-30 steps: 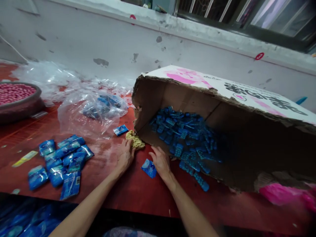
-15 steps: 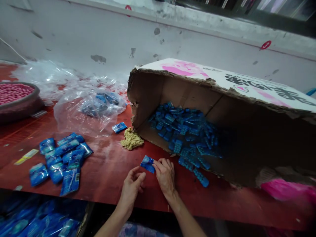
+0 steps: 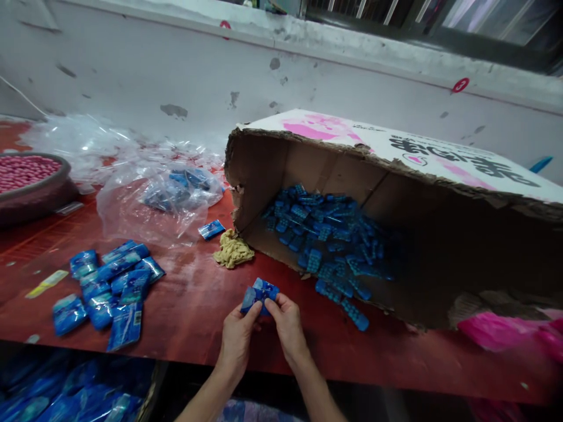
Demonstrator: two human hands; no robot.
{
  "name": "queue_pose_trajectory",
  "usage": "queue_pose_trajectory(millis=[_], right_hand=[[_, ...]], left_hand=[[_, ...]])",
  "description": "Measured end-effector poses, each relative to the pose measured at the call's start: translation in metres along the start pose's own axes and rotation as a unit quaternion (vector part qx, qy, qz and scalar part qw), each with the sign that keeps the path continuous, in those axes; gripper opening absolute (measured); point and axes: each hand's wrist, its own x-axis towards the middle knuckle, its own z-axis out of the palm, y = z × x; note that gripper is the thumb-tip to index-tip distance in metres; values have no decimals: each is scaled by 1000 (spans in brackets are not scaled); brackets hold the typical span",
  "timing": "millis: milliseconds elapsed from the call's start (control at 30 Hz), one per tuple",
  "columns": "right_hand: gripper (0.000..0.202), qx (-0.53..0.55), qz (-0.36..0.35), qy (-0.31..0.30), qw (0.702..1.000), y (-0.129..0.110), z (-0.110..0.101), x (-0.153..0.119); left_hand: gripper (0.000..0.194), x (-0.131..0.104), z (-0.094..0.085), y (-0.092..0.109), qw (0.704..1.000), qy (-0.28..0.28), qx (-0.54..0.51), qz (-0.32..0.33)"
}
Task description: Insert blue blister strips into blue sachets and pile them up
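Over the red tabletop, my left hand point(image 3: 238, 337) and my right hand point(image 3: 287, 328) pinch a small blue printed packet point(image 3: 264, 288) between thumbs and fingers. Its lower edge is partly covered by my thumbs. Just beyond it sits a crumpled yellow-green lump point(image 3: 233, 249), and beside that lies a flat blue packet point(image 3: 212, 229). To my right, many small blue bumpy pieces point(image 3: 325, 225) spill from a torn cardboard box point(image 3: 303, 149) on its side. A pile of filled blue packets point(image 3: 123, 264) rests at the left.
A clear plastic bag point(image 3: 132, 220) with blue items inside lies behind the pile. At the far left stands a bowl point(image 3: 39, 202) of pink pieces. Below the table edge are more blue packets point(image 3: 65, 392). Pink plastic point(image 3: 497, 331) lies at the box's right.
My left hand has come up to the blue packet and now grips it with my right hand. The packet appears flatter and wider, facing me. The view has shifted slightly.
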Motion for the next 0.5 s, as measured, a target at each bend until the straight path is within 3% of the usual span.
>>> queue_pose_trajectory(millis=[133,333,400,500], right_hand=[[17,-37,-20,53,998,5,8,-3],[21,-149,-37,115,981,9,17,-6],[22,-165,-41,121,978,9,16,-6],[27,-201,-51,110,972,4,11,-6]], left_hand=[[30,6,1,-9,998,23,37,47],[33,14,3,-15,997,41,29,53],[33,14,4,-13,999,25,16,35],[34,9,3,-5,998,-45,-6,-32]])
